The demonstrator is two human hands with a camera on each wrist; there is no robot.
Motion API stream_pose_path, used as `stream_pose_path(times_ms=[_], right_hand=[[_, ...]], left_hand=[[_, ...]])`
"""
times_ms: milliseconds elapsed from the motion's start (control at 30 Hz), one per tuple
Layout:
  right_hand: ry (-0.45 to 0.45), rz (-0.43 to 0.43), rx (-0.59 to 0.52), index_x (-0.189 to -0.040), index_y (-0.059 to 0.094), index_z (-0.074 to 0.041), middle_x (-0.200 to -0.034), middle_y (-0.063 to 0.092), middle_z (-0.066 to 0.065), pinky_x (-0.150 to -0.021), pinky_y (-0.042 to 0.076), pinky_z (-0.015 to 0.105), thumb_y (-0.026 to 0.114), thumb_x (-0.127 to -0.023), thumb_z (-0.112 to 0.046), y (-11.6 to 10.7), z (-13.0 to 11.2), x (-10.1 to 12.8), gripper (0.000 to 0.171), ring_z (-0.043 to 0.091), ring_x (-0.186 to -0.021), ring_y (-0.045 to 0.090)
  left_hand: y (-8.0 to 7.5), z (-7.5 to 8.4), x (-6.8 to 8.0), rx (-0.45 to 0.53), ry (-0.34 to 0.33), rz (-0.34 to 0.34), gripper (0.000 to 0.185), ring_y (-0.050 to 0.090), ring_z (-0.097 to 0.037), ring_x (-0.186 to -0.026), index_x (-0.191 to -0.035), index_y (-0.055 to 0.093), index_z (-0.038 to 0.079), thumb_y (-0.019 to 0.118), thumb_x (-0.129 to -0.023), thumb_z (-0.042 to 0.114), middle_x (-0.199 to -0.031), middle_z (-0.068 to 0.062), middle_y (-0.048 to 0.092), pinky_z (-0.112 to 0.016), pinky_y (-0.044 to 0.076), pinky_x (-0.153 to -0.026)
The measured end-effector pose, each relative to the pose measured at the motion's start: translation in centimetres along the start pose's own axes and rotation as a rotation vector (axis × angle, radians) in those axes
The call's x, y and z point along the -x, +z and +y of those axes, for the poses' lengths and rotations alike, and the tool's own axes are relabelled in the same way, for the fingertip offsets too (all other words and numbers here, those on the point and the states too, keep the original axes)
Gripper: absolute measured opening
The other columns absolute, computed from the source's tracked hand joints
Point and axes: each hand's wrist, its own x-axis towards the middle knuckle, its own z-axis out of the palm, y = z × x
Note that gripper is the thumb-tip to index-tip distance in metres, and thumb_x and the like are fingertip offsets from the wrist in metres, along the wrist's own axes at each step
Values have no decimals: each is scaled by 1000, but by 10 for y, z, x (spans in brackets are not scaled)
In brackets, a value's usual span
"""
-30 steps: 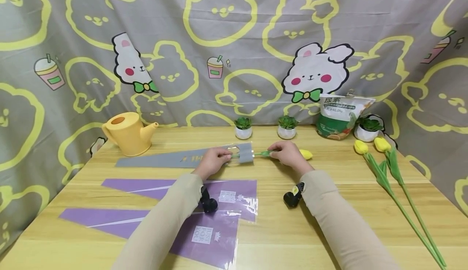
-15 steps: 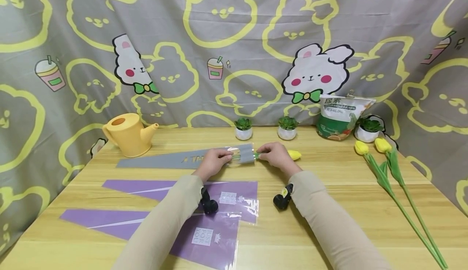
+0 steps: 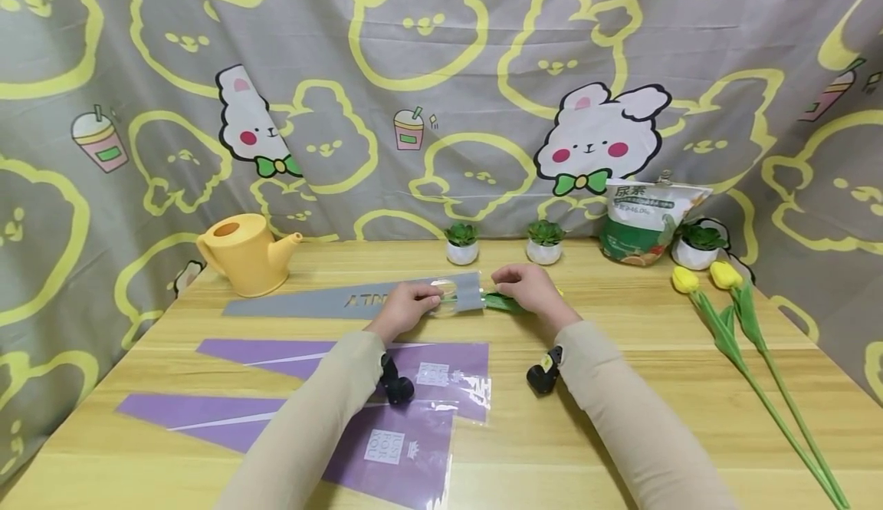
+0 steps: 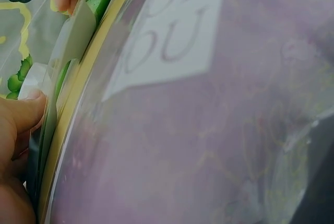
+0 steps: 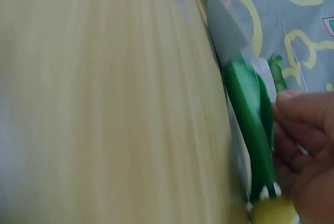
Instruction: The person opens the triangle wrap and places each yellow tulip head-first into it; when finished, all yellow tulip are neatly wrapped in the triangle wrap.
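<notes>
Where gripped, tulip [image 3: 507, 302] under right hand [image 3: 527, 289]

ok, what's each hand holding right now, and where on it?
Left hand pinches the grey flower sleeve at its wide open end. Right hand grips the yellow tulip by its leafy stem, near the bloom.

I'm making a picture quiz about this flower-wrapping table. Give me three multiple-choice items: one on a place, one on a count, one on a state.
1. Where is the watering can?
A. far left of the table
B. beside the loose tulips
C. on a purple sleeve

2. How many tulips lie loose at the right?
A. one
B. two
C. four

3. What is the left hand doing?
A. resting flat
B. holding the grey sleeve
C. lifting a small plant

Answers: 1 A, it stands at the far left by the curtain. 2 B, two yellow heads with two stems. 3 B, its fingers pinch the sleeve's wide end.
</notes>
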Motion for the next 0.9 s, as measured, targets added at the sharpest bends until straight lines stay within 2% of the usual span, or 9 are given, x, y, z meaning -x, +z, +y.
stream_pose_path(times_ms=[200, 333, 500, 667, 800, 900], right_hand=[[-99, -28, 118, -116, 62, -1, -114, 62, 17, -93, 42, 47, 58, -91, -14, -23, 8, 6, 28, 33, -111, 54], [-141, -55, 155, -121, 58, -1, -118, 60, 18, -96, 39, 50, 58, -91, -17, -33, 16, 7, 34, 35, -114, 52], [-103, -158, 120, -132, 49, -3, -130, 52, 20, -101, 33, 51, 60, -91, -28, -38, 26, 9, 49, 37, -121, 45], [-82, -250, 114, -138, 41, -7, -132, 49, 21, -105, 27, 53, 67, -85, -33, -39, 33, 11, 65, 38, -124, 42], [-96, -243, 105, -135, 45, -6, -130, 50, 20, -105, 23, 55, 70, -82, -25, -36, 37, 13, 61, 38, -123, 41], [-91, -217, 101, -126, 55, -5, -121, 57, 16, -102, 28, 53, 70, -83, -21, -33, 39, 12, 48, 34, -116, 47]], left_hand=[[2, -3, -1, 1, 9, 9, 20, 56, -27, -114, -106, 70, 9, 62, -89, 15, -115, -10, 64, -39, 40, -99], [2, -5, -2, 5, 13, 21, 20, 55, -27, -114, -106, 70, 9, 62, -89, 15, -116, -9, 64, -39, 40, -99], [1, -6, -2, 8, 8, 24, 20, 55, -27, -115, -106, 70, 9, 62, -89, 14, -116, -10, 64, -39, 40, -99], [1, -6, -2, -3, 7, 16, 20, 55, -26, -115, -106, 70, 9, 62, -89, 15, -117, -9, 63, -39, 39, -100], [1, -5, -2, -14, 13, 12, 20, 54, -26, -116, -106, 70, 9, 62, -89, 16, -118, -9, 63, -39, 38, -101], [0, -4, -2, -21, 5, 7, 20, 53, -26, -117, -107, 70, 10, 62, -89, 16, -119, -9, 62, -39, 38, -101]])
